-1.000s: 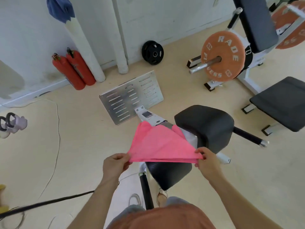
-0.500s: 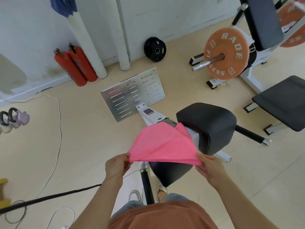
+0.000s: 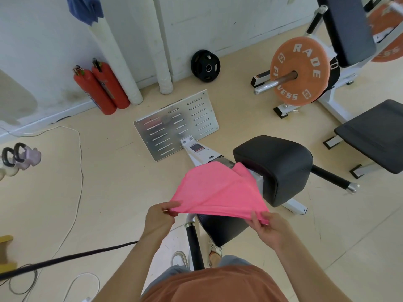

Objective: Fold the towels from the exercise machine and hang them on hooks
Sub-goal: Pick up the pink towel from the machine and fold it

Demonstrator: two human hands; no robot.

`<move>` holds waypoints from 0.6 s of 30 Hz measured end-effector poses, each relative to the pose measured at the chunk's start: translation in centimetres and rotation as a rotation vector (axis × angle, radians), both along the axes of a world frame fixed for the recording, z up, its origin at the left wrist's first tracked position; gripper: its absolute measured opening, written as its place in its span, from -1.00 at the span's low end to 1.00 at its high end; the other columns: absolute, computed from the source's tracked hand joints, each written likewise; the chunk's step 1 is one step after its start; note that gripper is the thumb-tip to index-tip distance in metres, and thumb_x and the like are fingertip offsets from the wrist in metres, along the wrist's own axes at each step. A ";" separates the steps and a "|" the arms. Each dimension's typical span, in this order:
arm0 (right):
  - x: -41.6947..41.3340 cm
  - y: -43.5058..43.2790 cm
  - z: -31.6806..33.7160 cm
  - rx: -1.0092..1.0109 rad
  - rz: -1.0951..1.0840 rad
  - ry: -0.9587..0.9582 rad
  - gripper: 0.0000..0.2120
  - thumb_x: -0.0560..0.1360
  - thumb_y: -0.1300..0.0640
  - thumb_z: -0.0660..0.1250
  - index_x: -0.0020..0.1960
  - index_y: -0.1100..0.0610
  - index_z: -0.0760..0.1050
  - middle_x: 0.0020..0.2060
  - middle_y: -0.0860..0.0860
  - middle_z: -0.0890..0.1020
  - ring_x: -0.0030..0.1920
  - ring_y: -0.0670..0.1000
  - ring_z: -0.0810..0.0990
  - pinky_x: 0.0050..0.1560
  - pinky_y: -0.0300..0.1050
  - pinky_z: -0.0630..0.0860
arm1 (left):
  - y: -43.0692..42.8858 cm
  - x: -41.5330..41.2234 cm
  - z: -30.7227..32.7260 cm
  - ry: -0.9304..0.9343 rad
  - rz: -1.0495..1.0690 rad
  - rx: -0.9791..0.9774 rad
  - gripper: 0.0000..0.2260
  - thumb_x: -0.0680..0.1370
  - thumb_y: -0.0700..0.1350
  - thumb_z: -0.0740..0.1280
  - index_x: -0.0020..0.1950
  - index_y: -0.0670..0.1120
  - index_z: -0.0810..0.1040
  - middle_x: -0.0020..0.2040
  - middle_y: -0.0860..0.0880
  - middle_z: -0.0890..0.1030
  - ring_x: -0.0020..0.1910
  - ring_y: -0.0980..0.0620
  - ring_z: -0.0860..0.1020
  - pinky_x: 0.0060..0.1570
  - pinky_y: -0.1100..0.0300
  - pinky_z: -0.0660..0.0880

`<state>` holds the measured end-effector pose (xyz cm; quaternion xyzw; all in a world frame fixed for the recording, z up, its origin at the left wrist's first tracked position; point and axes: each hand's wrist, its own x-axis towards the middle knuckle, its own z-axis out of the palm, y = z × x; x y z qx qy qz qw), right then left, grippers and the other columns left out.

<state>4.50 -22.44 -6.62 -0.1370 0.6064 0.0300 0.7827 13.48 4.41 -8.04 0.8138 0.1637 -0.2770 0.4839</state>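
Towel (image 3: 218, 190), pink, soft and light above the black seat pad (image 3: 281, 164), is pinched at near corners by left hand (image 3: 160, 217) and right hand (image 3: 269, 227), the best grip.

The pink towel (image 3: 218, 190) is folded over on itself, one layer lying across another, and is held up in the air. Its near edge is stretched between the left hand (image 3: 160, 219) and the right hand (image 3: 269, 231), each pinching a corner. The far side sags over the exercise machine (image 3: 277, 168), just beside its black pad. A blue towel (image 3: 85, 7) hangs bunched, well apart.
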 end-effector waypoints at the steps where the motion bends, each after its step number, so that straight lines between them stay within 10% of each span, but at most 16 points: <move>1: 0.3 0.0 -0.2 0.011 -0.088 -0.010 -0.70 0.61 0.38 0.09 0.33 0.25 0.30 0.26 0.32 0.35 0.33 0.39 0.37 -0.29 0.02 0.66 | 0.1 -0.2 0.1 -0.093 -0.183 0.148 -0.57 0.43 -0.47 0.24 -0.08 0.05 0.64 -0.15 -0.02 0.60 -0.13 0.02 0.53 -0.18 0.40 0.38; 6: 2.2 -0.6 0.6 -0.149 -0.254 0.000 -0.62 0.60 0.39 0.12 0.40 0.27 0.30 0.21 0.16 0.42 0.32 0.14 0.40 0.16 0.08 0.54 | 0.3 0.0 1.2 -0.425 -0.649 0.385 -0.80 0.54 -0.21 0.32 0.10 -0.05 0.66 -0.05 -0.05 0.61 -0.06 -0.04 0.55 -0.08 0.32 0.36; 14: 3.1 -1.1 3.7 -0.298 -0.240 -0.015 -0.86 0.64 0.28 0.11 0.11 0.25 0.42 0.02 0.13 0.48 -0.11 0.11 0.53 -0.08 -0.04 0.63 | 0.0 0.9 1.8 -0.819 -0.881 0.575 -0.89 0.36 -0.19 0.47 -0.27 -0.08 0.55 -0.39 0.00 0.47 -0.49 -0.01 0.46 -0.52 0.24 0.36; 18: 2.5 -0.4 4.1 -0.527 0.273 0.293 -0.49 0.64 -0.10 0.05 -0.38 0.17 0.28 -0.42 0.05 0.38 -0.12 0.10 0.53 -0.10 -0.17 0.44 | -1.0 0.4 3.5 -0.725 -0.708 0.327 -0.76 0.35 -0.31 0.51 -0.08 -0.05 0.60 -0.10 0.08 0.56 -0.19 0.18 0.53 -0.25 0.31 0.51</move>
